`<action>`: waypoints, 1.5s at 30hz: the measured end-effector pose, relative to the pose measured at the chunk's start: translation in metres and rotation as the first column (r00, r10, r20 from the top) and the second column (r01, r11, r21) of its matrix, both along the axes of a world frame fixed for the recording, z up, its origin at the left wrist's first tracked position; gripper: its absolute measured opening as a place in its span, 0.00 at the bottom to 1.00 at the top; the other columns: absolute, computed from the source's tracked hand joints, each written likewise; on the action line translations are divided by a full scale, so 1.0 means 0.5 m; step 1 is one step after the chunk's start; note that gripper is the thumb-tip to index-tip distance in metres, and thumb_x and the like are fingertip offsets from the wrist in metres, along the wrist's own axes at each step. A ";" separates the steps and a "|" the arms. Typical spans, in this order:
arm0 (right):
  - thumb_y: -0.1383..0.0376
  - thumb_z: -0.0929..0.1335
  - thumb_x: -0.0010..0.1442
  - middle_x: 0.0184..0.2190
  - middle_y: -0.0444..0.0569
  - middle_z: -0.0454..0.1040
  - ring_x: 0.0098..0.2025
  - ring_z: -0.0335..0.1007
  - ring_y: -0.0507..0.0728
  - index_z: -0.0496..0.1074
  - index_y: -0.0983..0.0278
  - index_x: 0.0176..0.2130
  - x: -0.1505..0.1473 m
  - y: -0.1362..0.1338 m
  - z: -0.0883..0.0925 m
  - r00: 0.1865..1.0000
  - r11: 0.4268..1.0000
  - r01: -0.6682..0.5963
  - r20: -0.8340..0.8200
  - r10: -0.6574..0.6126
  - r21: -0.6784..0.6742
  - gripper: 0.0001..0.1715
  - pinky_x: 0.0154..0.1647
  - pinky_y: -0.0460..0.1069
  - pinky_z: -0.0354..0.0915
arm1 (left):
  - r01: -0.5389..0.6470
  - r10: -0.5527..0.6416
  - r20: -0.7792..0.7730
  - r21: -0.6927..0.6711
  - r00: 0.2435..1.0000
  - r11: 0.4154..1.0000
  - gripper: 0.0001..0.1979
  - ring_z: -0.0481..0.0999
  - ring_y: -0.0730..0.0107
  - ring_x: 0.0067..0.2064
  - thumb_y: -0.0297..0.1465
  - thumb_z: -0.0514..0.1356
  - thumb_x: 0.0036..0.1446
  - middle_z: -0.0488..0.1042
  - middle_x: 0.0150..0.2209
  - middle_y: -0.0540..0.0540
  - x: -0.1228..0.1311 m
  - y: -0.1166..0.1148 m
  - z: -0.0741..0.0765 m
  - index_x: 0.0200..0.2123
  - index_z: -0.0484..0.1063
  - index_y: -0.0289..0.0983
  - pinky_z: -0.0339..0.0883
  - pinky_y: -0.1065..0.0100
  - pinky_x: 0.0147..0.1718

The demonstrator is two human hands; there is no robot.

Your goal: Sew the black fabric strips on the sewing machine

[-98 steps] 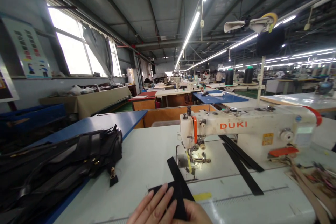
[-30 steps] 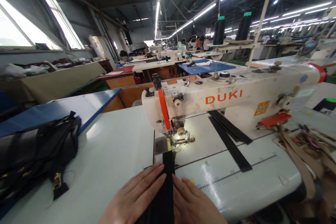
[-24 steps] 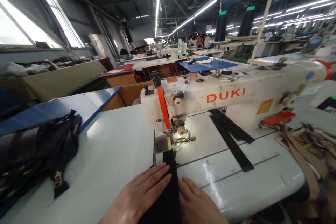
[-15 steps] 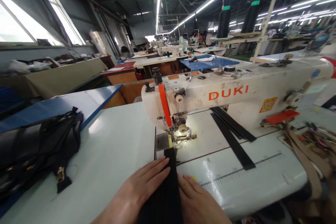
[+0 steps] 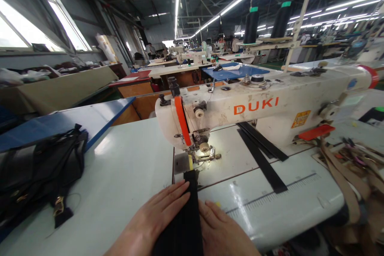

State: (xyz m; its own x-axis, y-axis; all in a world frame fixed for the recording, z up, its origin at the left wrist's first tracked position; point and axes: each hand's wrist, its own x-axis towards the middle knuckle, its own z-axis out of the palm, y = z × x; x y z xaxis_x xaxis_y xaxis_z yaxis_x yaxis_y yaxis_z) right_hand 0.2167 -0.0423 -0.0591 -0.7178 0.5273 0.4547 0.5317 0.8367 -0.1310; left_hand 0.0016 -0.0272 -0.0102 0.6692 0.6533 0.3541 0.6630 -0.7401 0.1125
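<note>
A black strap (image 5: 186,216) lies on the white sewing table (image 5: 132,176), its far end reaching the needle plate of the white DUKI sewing machine (image 5: 255,108). My left hand (image 5: 156,220) lies flat on the strap's left edge, fingers stretched toward the presser foot (image 5: 205,154). My right hand (image 5: 225,232) rests flat along the strap's right edge. Both hands press the strap against the table; neither grips it.
A heap of black bags with metal buckles (image 5: 36,172) sits at the left. Two more black strips (image 5: 264,156) lie under the machine arm. Tan straps (image 5: 351,184) pile up at the right. Two thread cones (image 5: 265,24) stand behind; other workstations and people fill the hall.
The strap, earlier lying crosswise, is now lined up straight to the needle with a hand on each side. Over the last second the hands stay nearly still; the view shifts slightly.
</note>
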 end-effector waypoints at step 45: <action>0.77 0.66 0.59 0.43 0.55 0.75 0.46 0.71 0.60 0.72 0.70 0.41 0.024 0.045 0.092 0.995 0.996 0.090 -0.040 -0.091 -0.025 0.10 0.54 0.55 0.67 | 0.087 -0.092 -0.029 -0.142 0.995 0.986 0.27 0.60 0.64 0.65 0.23 0.50 0.64 0.63 0.64 0.46 0.011 -0.003 0.024 0.65 0.58 0.42 0.59 0.59 0.61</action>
